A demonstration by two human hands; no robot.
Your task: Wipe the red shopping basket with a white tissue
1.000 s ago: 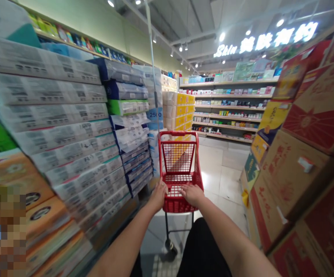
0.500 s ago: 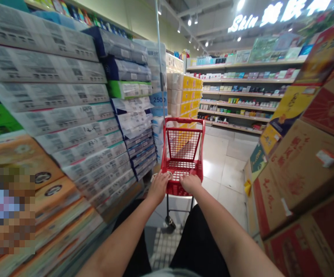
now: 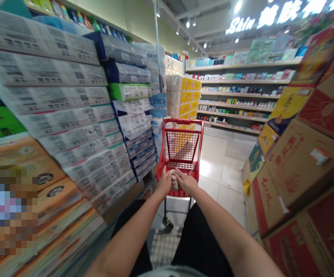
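A small red shopping cart [image 3: 183, 123] with a mesh basket stands upright on wheels in front of me. Over its near edge, a crumpled beige cloth [image 3: 174, 184] is bunched between my two hands. My left hand [image 3: 163, 182] grips the cloth from the left, its fingers curled at the top. From the other side, my right hand [image 3: 187, 182] has its fingertips closed on the same cloth. Part of the cart's near rim is hidden by my hands and the cloth.
Wrapped paper packs [image 3: 68, 92] are stacked high on the left. Large cartons [image 3: 308, 157] rise on the right. A tiled aisle [image 3: 227, 169] leads to shelves [image 3: 238, 80] of small goods. A thin metal pole [image 3: 158, 50] stands behind the cart's left side.
My right hand has moved left to meet my left hand. The cloth, earlier mostly at my left hand, is now bunched between both. The cart sits slightly further left in view.
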